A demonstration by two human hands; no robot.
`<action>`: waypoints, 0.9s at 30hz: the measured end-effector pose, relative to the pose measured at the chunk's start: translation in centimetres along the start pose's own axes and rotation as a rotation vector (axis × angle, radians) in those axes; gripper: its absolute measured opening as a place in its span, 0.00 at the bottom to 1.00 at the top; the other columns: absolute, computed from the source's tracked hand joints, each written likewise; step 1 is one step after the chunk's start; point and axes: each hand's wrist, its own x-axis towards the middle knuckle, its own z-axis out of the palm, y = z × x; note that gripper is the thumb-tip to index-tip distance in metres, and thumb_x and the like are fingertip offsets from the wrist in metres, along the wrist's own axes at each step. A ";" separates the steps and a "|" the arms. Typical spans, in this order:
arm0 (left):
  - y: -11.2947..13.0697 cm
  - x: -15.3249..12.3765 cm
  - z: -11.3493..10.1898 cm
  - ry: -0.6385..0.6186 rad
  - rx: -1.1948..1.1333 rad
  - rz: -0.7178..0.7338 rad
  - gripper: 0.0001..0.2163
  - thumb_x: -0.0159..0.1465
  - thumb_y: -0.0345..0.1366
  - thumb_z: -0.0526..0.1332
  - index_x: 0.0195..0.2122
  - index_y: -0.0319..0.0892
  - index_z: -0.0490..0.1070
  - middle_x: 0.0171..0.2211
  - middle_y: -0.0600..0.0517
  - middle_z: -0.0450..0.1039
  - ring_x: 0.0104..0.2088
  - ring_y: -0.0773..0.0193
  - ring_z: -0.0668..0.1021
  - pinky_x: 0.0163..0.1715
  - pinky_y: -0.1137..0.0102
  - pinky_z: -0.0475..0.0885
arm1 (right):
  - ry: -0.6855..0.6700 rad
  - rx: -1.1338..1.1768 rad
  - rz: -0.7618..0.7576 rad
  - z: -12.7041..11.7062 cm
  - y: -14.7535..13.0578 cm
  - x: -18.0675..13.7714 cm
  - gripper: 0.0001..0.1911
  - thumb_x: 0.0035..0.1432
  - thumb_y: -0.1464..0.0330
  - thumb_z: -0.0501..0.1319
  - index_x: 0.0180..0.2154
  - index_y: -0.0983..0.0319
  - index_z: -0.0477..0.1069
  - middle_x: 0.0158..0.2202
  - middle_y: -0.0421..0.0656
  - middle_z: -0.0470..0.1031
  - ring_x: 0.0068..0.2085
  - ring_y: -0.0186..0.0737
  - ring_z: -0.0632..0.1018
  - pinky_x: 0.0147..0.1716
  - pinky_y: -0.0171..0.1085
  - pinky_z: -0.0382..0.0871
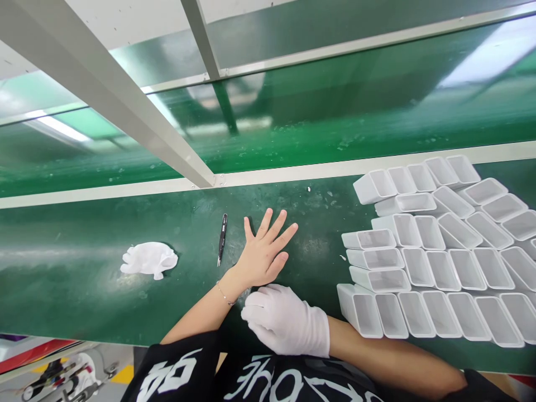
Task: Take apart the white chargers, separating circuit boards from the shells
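Bare and palm-down over the green tabletop (96,307), my left hand (263,254) has its fingers spread wide and holds nothing. A thin bracelet (225,294) circles that wrist. My right hand (281,319) wears a white glove and sits just below the left hand, close to my body. Its fingers are curled closed, and whatever may be inside them is hidden. Black tweezers (223,237) lie to the left of my left hand, tips towards me. Farther left, a crumpled white glove (148,259) rests on the tabletop.
Several rows of white, open rectangular plastic bins (431,268) cover the right side of the table. A pale metal post (138,111) slants up from the back rail (293,172). Behind the rail runs a glossy green surface (318,123). Small white scraps (309,189) dot the table.
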 end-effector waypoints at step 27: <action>0.1 0.0 -0.3 0.060 -0.237 -0.060 0.29 0.76 0.51 0.32 0.75 0.51 0.46 0.78 0.48 0.38 0.77 0.46 0.34 0.67 0.29 0.27 | -0.024 0.171 0.050 0.0 0.1 0.0 0.09 0.64 0.69 0.56 0.31 0.61 0.72 0.28 0.42 0.71 0.27 0.38 0.68 0.27 0.39 0.55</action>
